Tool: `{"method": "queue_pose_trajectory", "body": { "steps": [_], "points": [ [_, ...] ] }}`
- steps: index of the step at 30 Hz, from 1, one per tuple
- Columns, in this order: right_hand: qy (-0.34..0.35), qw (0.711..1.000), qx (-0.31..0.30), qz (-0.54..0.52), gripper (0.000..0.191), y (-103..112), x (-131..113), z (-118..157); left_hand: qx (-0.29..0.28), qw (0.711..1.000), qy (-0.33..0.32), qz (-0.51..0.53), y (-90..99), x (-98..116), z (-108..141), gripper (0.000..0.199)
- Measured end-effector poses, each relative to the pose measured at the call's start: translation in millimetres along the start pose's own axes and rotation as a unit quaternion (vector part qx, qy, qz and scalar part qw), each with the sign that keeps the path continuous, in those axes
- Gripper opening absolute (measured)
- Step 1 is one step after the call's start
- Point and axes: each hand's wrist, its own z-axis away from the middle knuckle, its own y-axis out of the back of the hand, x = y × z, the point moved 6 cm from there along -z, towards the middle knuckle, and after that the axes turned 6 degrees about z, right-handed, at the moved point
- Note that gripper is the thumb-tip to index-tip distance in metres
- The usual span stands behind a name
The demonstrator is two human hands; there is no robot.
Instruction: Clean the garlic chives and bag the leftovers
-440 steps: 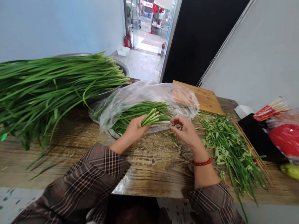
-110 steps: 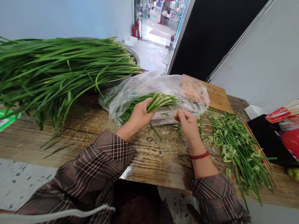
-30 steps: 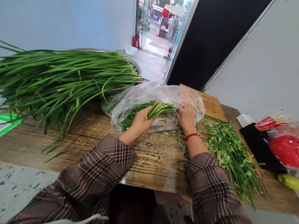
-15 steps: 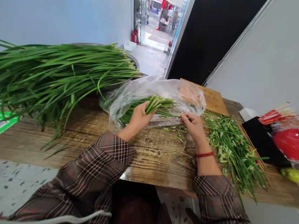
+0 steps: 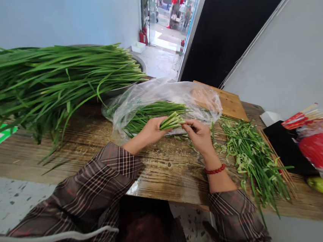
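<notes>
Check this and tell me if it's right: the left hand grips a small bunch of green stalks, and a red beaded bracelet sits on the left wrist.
Wrong side: the head view shows the red beaded bracelet on the right wrist, not the left. The rest holds: the left hand grips a small bunch of green stalks.

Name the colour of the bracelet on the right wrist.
The bracelet is red, seen in the head view.
</notes>
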Motion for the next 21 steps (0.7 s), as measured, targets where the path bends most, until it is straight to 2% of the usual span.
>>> {"method": "queue_pose_trajectory", "body": {
  "steps": [3,6,8,10,13,15,17,21],
  "points": [
    [-0.042,0.998,0.014,-0.038,0.026,2,7,0,0.011,1.000,0.001,-0.004,0.6,-1,0,0.016],
    [-0.067,0.995,0.067,-0.036,0.030,15,11,0,0.031,0.999,0.012,-0.023,2.8,-5,0,0.015],
    [-0.042,0.996,0.081,-0.007,0.029,21,7,-1,0.036,0.999,0.019,-0.032,3.4,-7,0,0.014],
    [0.011,0.997,0.061,0.047,0.023,20,-1,-2,0.034,0.999,0.020,-0.035,2.8,-8,0,0.014],
    [0.086,0.988,0.001,0.132,0.017,6,-11,-1,0.032,0.999,0.015,-0.037,1.1,-8,1,0.014],
    [0.094,0.986,-0.013,0.140,0.013,-3,-11,1,0.039,0.998,0.011,-0.041,0.7,-7,1,0.014],
    [0.061,0.993,0.008,0.099,0.014,-9,-5,2,0.046,0.998,0.009,-0.046,0.5,-7,1,0.013],
    [-0.069,0.993,0.066,-0.065,0.016,-20,15,6,0.037,0.997,0.019,-0.060,-2.1,-9,1,0.012]
  ]
}}
